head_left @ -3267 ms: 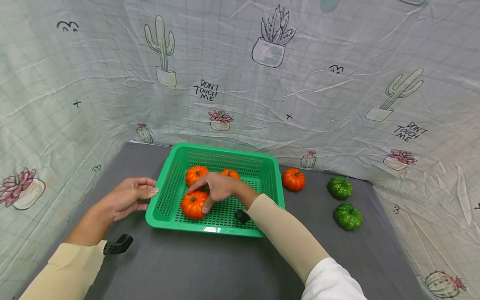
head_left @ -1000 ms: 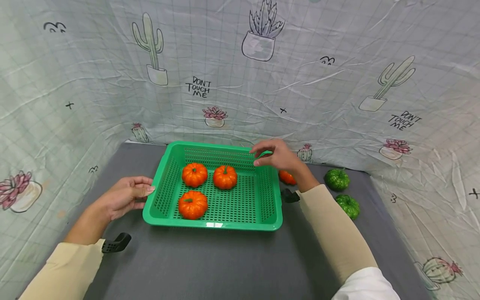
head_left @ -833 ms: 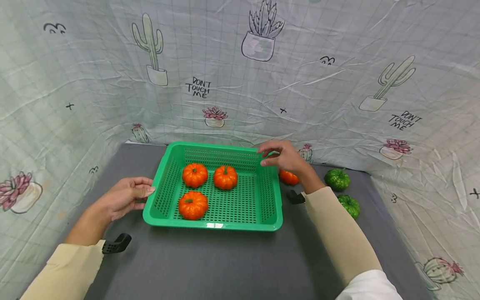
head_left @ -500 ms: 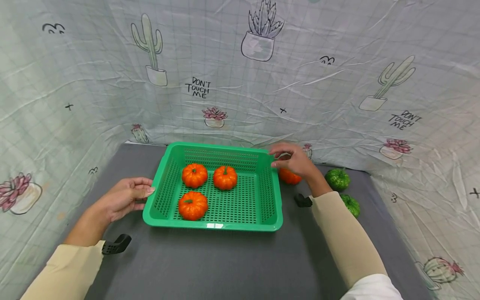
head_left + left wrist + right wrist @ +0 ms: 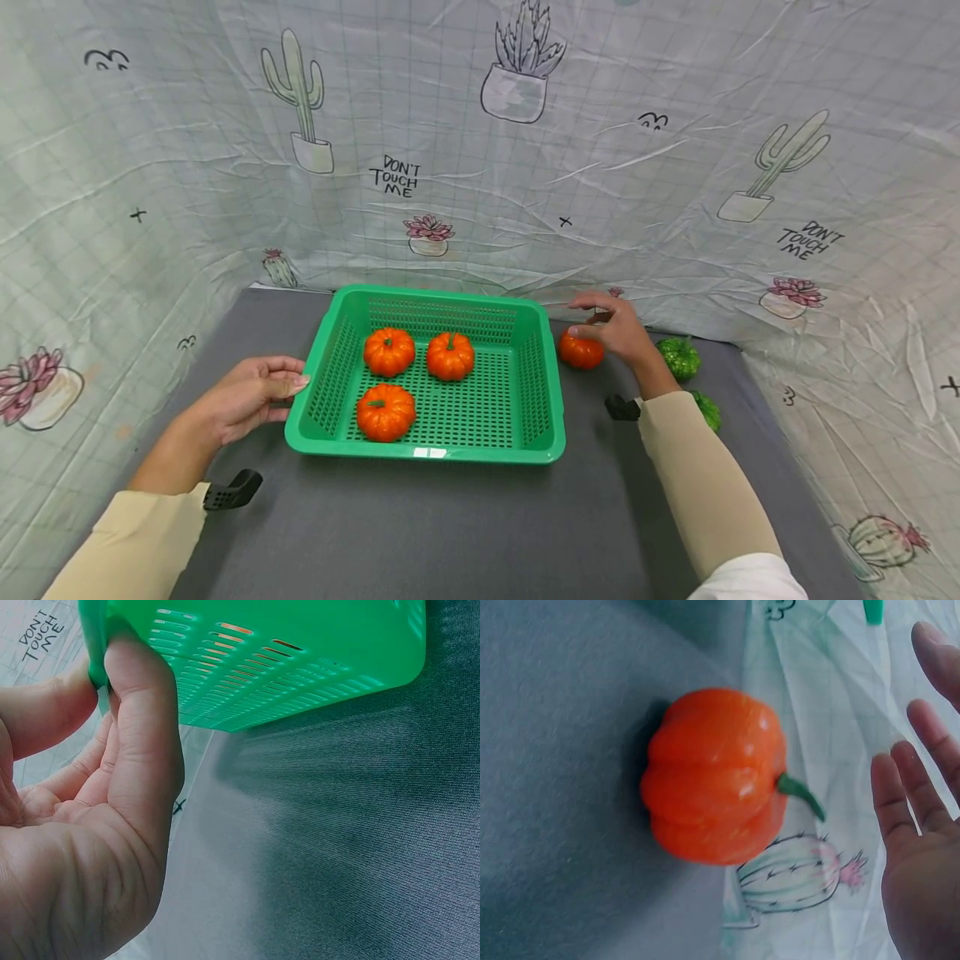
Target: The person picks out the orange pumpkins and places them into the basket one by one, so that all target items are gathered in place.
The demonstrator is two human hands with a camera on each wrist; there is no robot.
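Note:
My left hand point(image 5: 251, 398) pinches the left rim of a green plastic basket point(image 5: 480, 457) between thumb and fingers; the left wrist view shows that rim caught at the fingertips point(image 5: 135, 664). Inside the basket sit three orange pumpkins, one back left point(image 5: 389, 352), one back middle point(image 5: 451, 357) and one front left point(image 5: 386, 412). Just outside the basket's right side, another orange pumpkin point(image 5: 579, 353) with a green stem stands on the table. Over it hovers my right hand point(image 5: 618, 329), fingers loosely bent. In the right wrist view, a gap separates this hand point(image 5: 922, 862) from the pumpkin point(image 5: 716, 776).
Two green pumpkins, the back one point(image 5: 680, 358) and the front one point(image 5: 707, 410), lie farther right, partly behind the right arm. A cactus-printed cloth point(image 5: 465, 167) hangs behind and at both sides of the grey table point(image 5: 420, 533).
My right hand has let go of the front-left pumpkin, left the basket and moved right, over the orange pumpkin outside. My left hand has stayed on the rim.

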